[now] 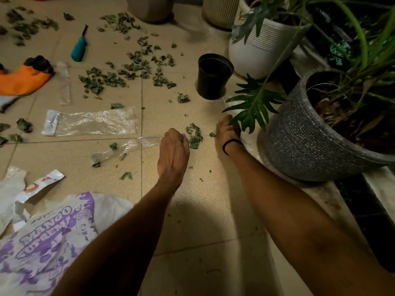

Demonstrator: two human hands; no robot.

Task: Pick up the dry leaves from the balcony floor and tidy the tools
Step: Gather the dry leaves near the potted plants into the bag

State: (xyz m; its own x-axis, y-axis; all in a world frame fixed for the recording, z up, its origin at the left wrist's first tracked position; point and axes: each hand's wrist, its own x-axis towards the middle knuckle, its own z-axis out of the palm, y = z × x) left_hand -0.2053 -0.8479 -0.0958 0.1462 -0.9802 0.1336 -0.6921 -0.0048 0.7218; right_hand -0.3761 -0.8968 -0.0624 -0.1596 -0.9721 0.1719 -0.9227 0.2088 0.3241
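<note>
A small empty black pot [214, 76] stands on the tiled balcony floor [203, 210], just left of a ribbed white planter [261, 51] and up-left of a speckled grey planter [303, 137] holding a leafy plant. Clear plastic sleeves [94, 121] lie flat to the black pot's lower left. Farther down-left rest a torn white wrapper [40, 184] and a purple-printed white bag [53, 242].

Both forearms bare, no sleeves in view; left hand [173, 151] wears nothing, right hand [227, 133] has one thin black band [230, 144] looped round the wrist, no rings or watch visible.
</note>
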